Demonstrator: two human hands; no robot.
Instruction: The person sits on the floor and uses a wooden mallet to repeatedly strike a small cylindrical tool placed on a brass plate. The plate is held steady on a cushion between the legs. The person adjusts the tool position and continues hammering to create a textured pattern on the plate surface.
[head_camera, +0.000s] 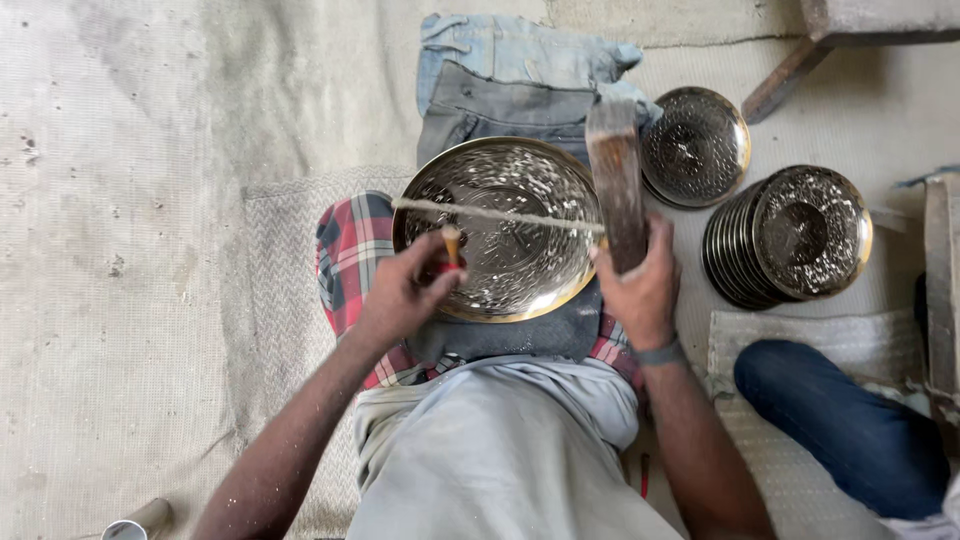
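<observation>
Head view: large metal plate (505, 230) lies between the hands, left (405, 290) pinching a small tool (452, 245), right (640, 285) gripping a wooden mallet (618, 185).

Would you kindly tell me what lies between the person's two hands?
In the head view, the engraved metal plate on the lap lies between the left hand, which holds a small tool, and the right hand, which grips a wooden mallet.

floor (120, 250) | woven mat (290, 230) | plate stack (785, 235) | single plate (695, 145) | folded jeans (510, 60)
</observation>
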